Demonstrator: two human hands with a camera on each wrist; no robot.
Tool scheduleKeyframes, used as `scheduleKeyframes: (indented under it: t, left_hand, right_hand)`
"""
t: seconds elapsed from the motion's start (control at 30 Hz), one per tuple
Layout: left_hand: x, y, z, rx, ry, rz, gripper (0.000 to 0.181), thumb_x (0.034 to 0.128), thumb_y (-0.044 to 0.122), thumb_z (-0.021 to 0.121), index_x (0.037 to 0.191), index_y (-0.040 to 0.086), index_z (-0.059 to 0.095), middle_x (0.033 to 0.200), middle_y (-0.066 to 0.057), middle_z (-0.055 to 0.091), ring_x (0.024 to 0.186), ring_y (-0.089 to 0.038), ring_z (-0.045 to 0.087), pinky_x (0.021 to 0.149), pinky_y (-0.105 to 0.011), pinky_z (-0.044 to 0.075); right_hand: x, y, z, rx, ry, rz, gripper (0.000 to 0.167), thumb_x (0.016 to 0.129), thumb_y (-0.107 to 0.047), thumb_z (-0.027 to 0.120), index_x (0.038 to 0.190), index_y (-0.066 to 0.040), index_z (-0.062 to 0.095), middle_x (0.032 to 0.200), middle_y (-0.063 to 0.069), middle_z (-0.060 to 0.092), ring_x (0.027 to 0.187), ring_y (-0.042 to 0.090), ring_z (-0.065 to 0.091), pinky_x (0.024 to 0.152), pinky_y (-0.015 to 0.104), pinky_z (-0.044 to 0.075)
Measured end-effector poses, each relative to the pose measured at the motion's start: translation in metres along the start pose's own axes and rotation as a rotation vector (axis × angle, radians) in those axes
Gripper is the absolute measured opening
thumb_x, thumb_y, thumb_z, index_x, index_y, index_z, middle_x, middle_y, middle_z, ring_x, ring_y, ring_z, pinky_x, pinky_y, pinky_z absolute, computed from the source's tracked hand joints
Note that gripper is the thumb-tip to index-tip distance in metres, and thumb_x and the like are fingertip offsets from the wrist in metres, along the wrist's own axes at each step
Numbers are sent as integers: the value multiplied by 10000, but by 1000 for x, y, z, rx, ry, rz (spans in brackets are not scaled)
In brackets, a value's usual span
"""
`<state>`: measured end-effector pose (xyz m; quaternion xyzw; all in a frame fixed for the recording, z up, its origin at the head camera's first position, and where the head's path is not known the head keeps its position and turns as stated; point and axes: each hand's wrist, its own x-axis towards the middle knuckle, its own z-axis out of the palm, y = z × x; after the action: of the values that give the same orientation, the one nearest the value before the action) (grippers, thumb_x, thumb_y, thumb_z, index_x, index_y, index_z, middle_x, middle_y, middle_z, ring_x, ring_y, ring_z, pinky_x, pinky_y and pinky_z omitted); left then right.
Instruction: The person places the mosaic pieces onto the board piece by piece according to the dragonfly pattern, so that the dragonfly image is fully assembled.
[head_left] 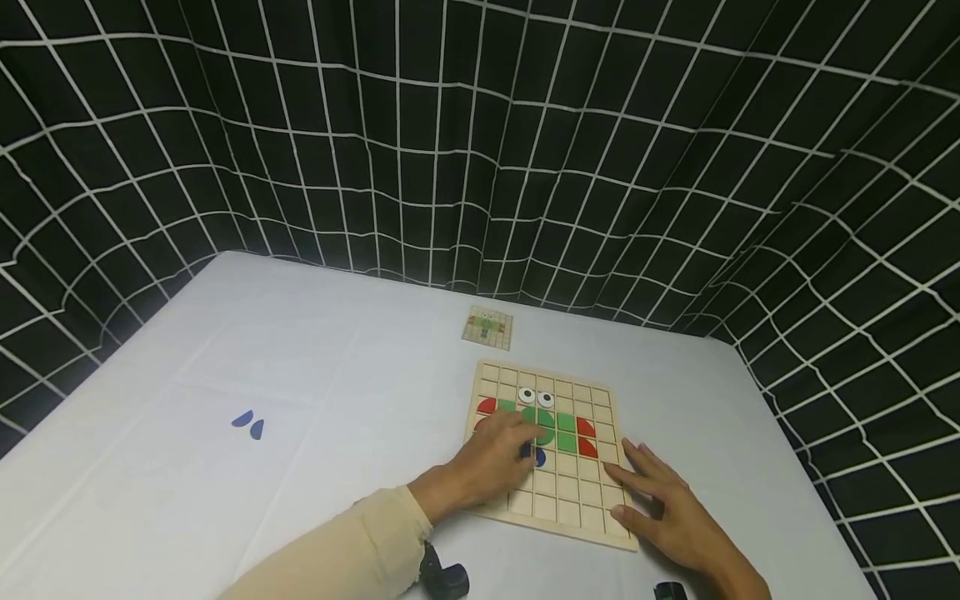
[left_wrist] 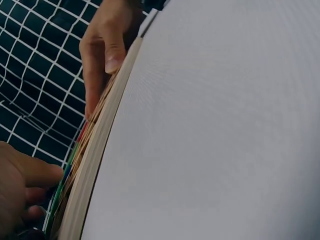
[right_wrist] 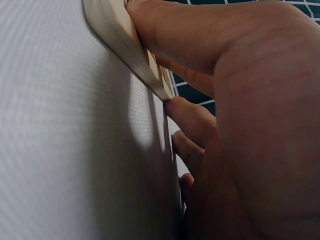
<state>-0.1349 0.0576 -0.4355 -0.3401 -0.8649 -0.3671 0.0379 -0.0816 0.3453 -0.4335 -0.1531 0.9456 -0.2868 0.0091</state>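
Observation:
A wooden grid board (head_left: 567, 512) lies on the table, bearing green, red and blue flat pieces and two eye pieces (head_left: 536, 398). My left hand (head_left: 495, 454) reaches over its left half, curved fingers and thumb about a small blue piece (head_left: 540, 457) below the green circle (head_left: 546, 417). Part of that blue area and the left red pieces are hidden under the hand. In the left wrist view, the thumb comes close to the board's face. My right hand (head_left: 667, 508) rests at the board's right edge, fingers spread, thumb on its near right corner.
Two loose blue pieces (head_left: 250, 423) lie on the white table (head_left: 360, 375) to the left. A small pattern card (head_left: 487, 327) lies beyond the board. Black curtains with a white grid (head_left: 420, 150) surround the table.

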Motion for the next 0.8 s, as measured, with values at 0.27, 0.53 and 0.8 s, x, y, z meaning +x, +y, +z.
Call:
scheduleKeyframes:
  t: [0.27, 0.53, 0.8]
  left_hand:
    - [0, -2, 6, 39, -1, 23, 284, 917, 120, 721, 1197, 75, 708, 1115, -2, 671, 997, -114, 507, 833, -234, 397]
    - [-2, -2, 6, 55, 41, 51, 252, 904, 96, 729, 1156, 75, 724, 1079, -8, 678, 961, -126, 504, 810, -245, 394]
    - [-4, -2, 8, 72, 50, 27, 226, 907, 85, 719, 1133, 82, 728, 1082, -5, 692, 973, -130, 511, 836, -279, 403]
  right_hand:
    - [1, -1, -2, 12, -14, 34, 537, 824, -343, 808, 1305, -136, 686, 1551, 209, 381, 1434, 519, 205, 1024, 779, 176]
    - [2, -2, -1, -1, -18, 47, 548, 817, -344, 813, 1308, -137, 684, 1551, 212, 380, 1438, 511, 200, 1028, 778, 168]
    - [0, -2, 0, -5, -20, 44, 540, 823, -338, 811, 1308, -138, 685, 1545, 212, 390, 1435, 510, 212, 1027, 775, 183]
